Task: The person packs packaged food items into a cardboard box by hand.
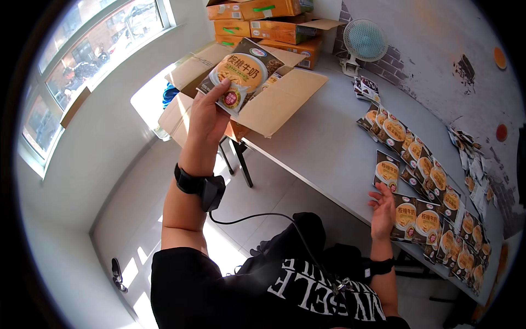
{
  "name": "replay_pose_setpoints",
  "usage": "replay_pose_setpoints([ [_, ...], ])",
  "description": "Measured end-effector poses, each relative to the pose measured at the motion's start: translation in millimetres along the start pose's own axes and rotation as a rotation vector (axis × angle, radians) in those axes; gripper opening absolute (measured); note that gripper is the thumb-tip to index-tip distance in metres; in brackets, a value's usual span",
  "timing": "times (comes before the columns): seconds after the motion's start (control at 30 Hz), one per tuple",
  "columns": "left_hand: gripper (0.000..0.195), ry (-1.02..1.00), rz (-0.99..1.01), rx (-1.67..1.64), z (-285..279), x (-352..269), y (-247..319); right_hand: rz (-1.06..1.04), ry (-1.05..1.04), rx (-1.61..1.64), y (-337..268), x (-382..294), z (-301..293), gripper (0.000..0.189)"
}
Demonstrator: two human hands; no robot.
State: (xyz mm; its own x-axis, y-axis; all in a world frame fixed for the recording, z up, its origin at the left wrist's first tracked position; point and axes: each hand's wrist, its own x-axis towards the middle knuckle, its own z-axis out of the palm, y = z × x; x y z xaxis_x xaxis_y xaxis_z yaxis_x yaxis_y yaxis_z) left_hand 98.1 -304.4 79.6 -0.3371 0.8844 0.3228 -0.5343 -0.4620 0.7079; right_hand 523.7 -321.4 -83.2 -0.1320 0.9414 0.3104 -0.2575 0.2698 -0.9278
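My left hand (209, 115) grips a brown and cream packet of walnut milk drink (242, 76) by its lower edge, thumb on the front. The packet is above an open cardboard box (283, 103) with its flaps spread; part of another packet shows inside. My right hand (383, 214) is at the table's near edge with fingers apart, holding nothing. Just beyond its fingertips lies a single packet (386, 170). Beside it, two similar packets (404, 218) lie side by side. Overlapping rows of packets (427, 164) stretch along the right part of the table.
Orange cartons (275, 31) are stacked behind the box. A clip fan (365, 41) stands by the wall, near small dark and white packets (367, 88). Silvery packets (476, 177) lie along the grey table's (312, 135) far edge. A black cable (254, 214) runs from my left wrist.
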Motion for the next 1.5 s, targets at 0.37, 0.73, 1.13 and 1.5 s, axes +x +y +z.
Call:
replay_pose_setpoints([
  [0.37,0.021,0.559,-0.199,0.318,-179,155,25,0.010,0.002,-0.031,2,3,2,0.062],
  [0.73,0.026,-0.161,-0.007,2.068,-257,190,7,0.023,0.009,-0.083,0,2,4,0.058],
  [1.13,0.039,0.285,0.104,1.899,-230,203,-15,0.003,0.002,-0.076,-7,1,8,0.057],
  [1.5,0.060,-0.134,-0.040,0.505,59,87,-33,0.043,-0.024,0.007,-4,0,-2,0.048],
])
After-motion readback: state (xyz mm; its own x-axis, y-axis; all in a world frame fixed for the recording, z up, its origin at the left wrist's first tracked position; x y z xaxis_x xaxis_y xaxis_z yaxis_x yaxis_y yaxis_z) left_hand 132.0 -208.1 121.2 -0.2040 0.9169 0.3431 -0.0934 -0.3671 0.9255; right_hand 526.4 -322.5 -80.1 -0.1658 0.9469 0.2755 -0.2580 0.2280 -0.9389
